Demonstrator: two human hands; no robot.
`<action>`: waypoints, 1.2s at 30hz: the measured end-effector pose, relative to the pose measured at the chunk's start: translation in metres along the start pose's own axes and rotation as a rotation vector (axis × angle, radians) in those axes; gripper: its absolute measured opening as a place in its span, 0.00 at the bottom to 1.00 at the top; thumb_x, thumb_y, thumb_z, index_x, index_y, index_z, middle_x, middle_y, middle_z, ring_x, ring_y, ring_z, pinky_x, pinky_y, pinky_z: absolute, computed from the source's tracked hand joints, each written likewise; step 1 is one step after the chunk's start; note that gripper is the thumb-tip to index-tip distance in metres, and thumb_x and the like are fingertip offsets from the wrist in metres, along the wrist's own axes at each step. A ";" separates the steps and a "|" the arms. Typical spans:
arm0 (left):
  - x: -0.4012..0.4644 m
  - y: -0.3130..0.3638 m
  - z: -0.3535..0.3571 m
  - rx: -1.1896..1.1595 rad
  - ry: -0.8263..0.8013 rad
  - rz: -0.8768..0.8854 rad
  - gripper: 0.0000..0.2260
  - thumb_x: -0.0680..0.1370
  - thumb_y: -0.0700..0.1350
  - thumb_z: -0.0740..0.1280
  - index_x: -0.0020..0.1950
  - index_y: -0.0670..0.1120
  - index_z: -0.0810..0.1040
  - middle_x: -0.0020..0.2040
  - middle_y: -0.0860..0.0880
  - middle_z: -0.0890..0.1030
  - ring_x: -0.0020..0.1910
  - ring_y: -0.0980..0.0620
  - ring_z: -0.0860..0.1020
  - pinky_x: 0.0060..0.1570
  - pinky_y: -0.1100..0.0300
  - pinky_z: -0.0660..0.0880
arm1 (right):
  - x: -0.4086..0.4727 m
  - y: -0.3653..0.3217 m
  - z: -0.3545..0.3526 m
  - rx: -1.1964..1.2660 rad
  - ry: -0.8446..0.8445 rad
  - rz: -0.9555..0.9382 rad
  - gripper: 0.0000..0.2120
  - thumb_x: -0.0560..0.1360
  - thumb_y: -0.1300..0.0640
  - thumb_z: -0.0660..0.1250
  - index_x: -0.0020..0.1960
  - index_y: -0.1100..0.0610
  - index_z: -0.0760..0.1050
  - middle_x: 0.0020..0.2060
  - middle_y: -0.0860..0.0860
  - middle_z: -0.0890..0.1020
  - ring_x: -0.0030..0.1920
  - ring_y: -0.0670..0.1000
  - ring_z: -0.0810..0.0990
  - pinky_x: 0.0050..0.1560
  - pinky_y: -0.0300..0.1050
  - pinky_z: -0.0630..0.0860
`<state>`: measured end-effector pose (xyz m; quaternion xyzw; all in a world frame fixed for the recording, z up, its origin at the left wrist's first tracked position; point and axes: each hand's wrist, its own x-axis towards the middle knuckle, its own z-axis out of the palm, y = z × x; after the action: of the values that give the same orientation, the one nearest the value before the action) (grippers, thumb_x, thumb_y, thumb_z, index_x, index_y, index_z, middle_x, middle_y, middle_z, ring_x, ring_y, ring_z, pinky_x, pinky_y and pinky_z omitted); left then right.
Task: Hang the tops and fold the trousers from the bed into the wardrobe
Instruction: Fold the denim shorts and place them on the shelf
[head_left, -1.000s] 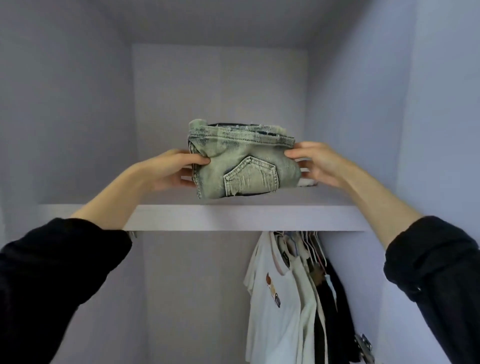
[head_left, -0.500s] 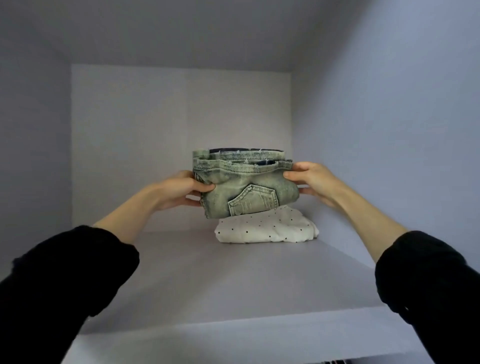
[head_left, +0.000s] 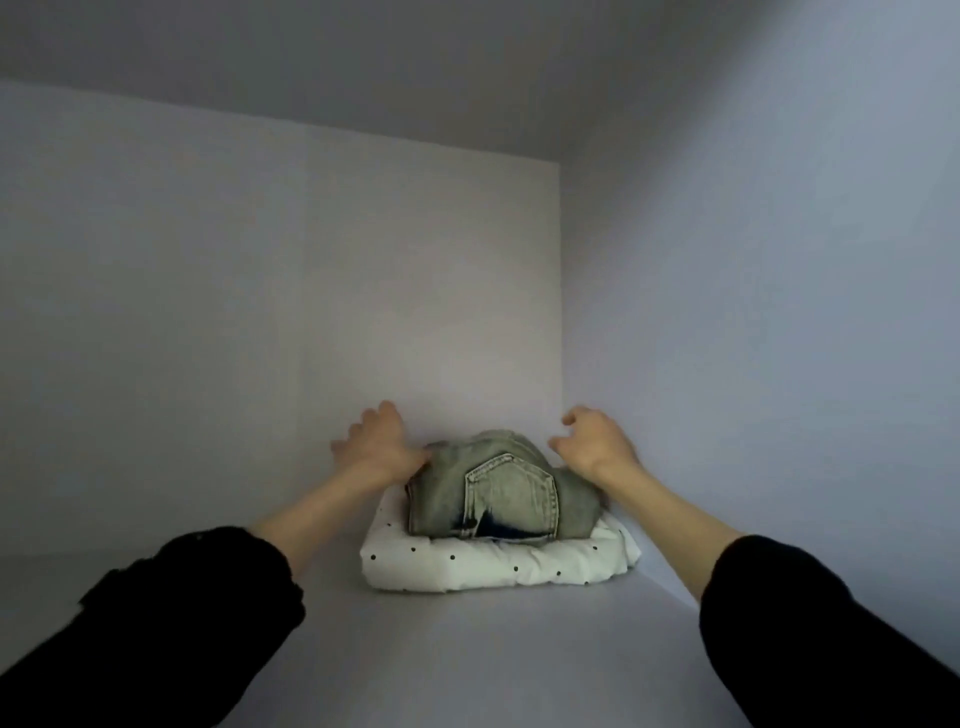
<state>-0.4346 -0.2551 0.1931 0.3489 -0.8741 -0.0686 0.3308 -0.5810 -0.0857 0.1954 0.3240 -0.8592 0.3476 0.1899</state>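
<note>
Your left hand (head_left: 376, 447) and right hand (head_left: 597, 441) flank the folded jeans (head_left: 498, 491), fingers spread, gripping nothing. The jeans lie crosswise on the dotted bundle (head_left: 493, 564), equally near both hands.

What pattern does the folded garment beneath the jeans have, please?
White with small dark dots, head view.

A pale grey shelf (head_left: 467, 649) is seen, closed in by a flat back panel (head_left: 260, 312), a right side panel (head_left: 753, 338) and a shadowed top panel (head_left: 363, 52). A folded white cloth with small black dots (head_left: 467, 566) is laid flat on the shelf near the back right corner. Two black sleeves (head_left: 171, 623) are seen at the lower edges.
</note>
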 end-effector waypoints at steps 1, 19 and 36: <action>0.001 0.007 -0.003 0.014 0.127 0.123 0.19 0.76 0.49 0.65 0.63 0.44 0.67 0.62 0.44 0.71 0.62 0.44 0.70 0.58 0.51 0.69 | -0.002 -0.009 -0.002 0.016 0.086 -0.070 0.13 0.77 0.57 0.62 0.60 0.58 0.74 0.59 0.58 0.76 0.58 0.59 0.76 0.58 0.48 0.73; 0.017 0.024 0.051 0.036 -0.129 0.095 0.13 0.78 0.53 0.62 0.59 0.49 0.73 0.62 0.48 0.75 0.64 0.47 0.71 0.65 0.49 0.59 | -0.020 0.006 0.042 -0.340 -0.109 -0.316 0.22 0.80 0.41 0.51 0.67 0.52 0.69 0.64 0.52 0.73 0.64 0.54 0.69 0.62 0.54 0.65; -0.005 0.031 0.057 0.404 -0.456 0.261 0.23 0.82 0.53 0.45 0.76 0.48 0.55 0.74 0.43 0.62 0.70 0.42 0.64 0.67 0.52 0.61 | -0.015 0.005 0.069 -0.401 -0.519 -0.292 0.20 0.82 0.59 0.45 0.74 0.60 0.58 0.73 0.56 0.63 0.70 0.58 0.65 0.68 0.55 0.64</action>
<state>-0.4849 -0.2349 0.1568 0.2682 -0.9589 0.0729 0.0566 -0.5802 -0.1263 0.1372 0.4771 -0.8745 0.0475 0.0727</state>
